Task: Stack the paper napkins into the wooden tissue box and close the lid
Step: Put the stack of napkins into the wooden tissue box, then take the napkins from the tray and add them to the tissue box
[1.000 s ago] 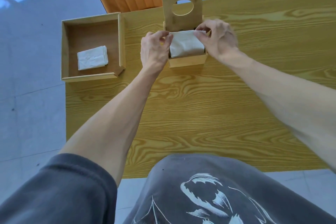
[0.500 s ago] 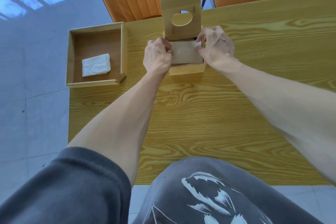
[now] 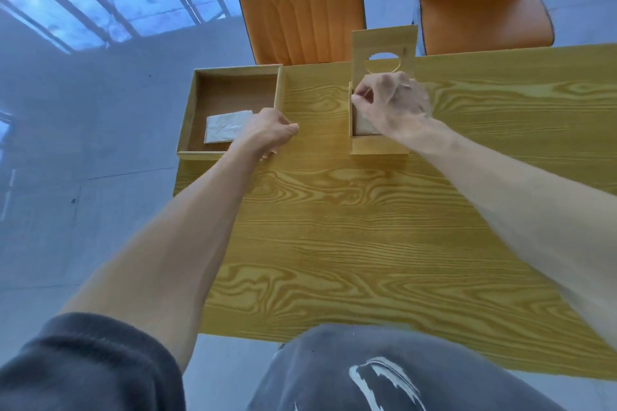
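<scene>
Nearest the camera are a dark grey sleeve at lower left and a grey printed shirt at the bottom edge. Both bare forearms reach out over the wood-grain table.

The left hand lies at the near right corner of the tray, its back up, fingers curled loosely and turned toward the napkin. Whether the fingertips touch the napkin cannot be told, since the hand covers that edge. It grips nothing that shows. The napkin is white, folded and lies flat on the tray floor, toward the near right side.

To the right, well apart from the tray, stands the box. The right hand is over its open top, fingers bunched and pointing down and left at the box's left wall. Its thumb and forefinger are close together; if they pinch anything, it is too small to tell. A pale napkin stack shows inside the box below the hand.

The lid stands upright at the back of the box, open, with a round hole through it.

Beyond the table's far edge are two orange chairs, and grey floor to the left
</scene>
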Tool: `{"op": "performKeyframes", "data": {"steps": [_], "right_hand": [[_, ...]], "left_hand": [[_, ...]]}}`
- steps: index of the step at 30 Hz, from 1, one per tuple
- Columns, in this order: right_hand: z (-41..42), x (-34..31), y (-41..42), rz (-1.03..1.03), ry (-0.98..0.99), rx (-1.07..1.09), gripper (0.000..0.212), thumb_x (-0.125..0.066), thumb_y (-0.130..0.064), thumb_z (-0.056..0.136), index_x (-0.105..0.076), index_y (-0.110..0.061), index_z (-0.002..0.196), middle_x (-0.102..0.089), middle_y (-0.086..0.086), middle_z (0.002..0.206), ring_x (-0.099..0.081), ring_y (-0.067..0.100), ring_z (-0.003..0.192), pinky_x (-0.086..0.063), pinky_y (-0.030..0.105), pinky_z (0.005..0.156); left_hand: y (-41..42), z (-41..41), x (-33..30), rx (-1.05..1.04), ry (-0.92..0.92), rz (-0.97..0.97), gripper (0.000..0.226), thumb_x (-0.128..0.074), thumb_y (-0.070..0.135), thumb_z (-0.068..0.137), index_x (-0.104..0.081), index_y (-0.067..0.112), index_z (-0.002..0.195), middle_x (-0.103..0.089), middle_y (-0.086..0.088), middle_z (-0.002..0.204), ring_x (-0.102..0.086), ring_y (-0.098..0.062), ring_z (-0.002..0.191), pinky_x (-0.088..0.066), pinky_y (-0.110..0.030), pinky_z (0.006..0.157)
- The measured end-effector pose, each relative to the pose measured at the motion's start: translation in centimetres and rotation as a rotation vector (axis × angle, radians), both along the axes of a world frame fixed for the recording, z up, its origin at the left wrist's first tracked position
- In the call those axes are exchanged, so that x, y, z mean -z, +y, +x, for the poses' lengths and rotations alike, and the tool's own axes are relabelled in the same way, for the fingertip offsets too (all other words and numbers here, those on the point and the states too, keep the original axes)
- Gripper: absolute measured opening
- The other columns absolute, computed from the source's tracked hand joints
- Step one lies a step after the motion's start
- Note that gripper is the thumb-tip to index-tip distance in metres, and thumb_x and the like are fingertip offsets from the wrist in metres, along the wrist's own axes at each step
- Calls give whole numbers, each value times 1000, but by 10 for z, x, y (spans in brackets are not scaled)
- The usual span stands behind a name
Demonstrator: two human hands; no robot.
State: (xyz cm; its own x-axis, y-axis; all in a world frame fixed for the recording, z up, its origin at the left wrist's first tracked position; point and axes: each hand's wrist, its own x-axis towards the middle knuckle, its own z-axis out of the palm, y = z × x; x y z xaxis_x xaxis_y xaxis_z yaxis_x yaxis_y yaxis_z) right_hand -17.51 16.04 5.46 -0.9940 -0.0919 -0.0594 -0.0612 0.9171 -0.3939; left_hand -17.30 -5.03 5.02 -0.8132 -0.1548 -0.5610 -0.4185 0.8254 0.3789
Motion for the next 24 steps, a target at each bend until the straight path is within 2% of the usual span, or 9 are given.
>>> {"op": "performKeyframes", "data": {"steps": [3,6,11,13,15,17,20,24], "right_hand": [[2,-2,-36,-32,-92,-20,26,-54,-34,97,-72,-20,109,-72,8,110,-68,28,100,-51,33,78],[2,1,-77,-111,-214,3,21,-56,-35,93,-73,-24,100,-73,5,106,-68,26,100,-56,36,82],[-3,13,-139,-256,-345,137,20,-57,-28,92,-74,-22,100,-76,5,89,-75,24,72,-61,39,78],[-7,21,-160,-297,-391,176,18,-57,-26,92,-74,-21,98,-77,5,87,-76,23,69,-62,40,77],[-10,30,-179,-344,-423,203,16,-57,-25,91,-72,-23,94,-76,3,90,-76,22,73,-62,40,77],[-14,39,-197,-379,-446,224,16,-58,-25,90,-72,-24,98,-74,3,97,-76,22,75,-62,40,78],[-21,49,-219,-442,-482,248,24,-60,-24,90,-68,-21,112,-69,2,112,-74,23,82,-61,39,81],[-34,60,-243,-468,-501,272,41,-61,-23,89,-58,-20,130,-63,4,126,-67,26,104,-56,41,92]], "left_hand": [[-44,4,-4,-18,-39,-2,36,-52,37,99,-64,12,122,-69,-8,110,-66,-23,91,-54,-36,78],[-90,6,-3,-68,-36,-29,39,-51,39,98,-65,12,121,-71,-8,111,-69,-23,94,-57,-40,86],[-148,5,7,-164,-40,22,43,-52,36,98,-60,6,127,-69,-13,113,-68,-29,100,-57,-45,91],[-165,1,14,-212,-46,69,43,-52,35,98,-59,7,129,-67,-14,115,-67,-31,104,-56,-45,93],[-179,-3,24,-263,-34,121,44,-53,36,97,-57,9,132,-65,-12,116,-65,-30,108,-54,-46,96],[-188,-9,33,-323,-5,176,46,-55,36,96,-53,12,136,-61,-9,128,-60,-28,117,-51,-46,101],[-196,-19,44,-408,66,248,50,-57,33,95,-48,16,141,-50,-5,144,-52,-25,128,-48,-46,105],[-200,-32,55,-462,105,334,56,-57,29,97,-36,18,148,-39,-4,155,-45,-24,137,-43,-45,110]]}}
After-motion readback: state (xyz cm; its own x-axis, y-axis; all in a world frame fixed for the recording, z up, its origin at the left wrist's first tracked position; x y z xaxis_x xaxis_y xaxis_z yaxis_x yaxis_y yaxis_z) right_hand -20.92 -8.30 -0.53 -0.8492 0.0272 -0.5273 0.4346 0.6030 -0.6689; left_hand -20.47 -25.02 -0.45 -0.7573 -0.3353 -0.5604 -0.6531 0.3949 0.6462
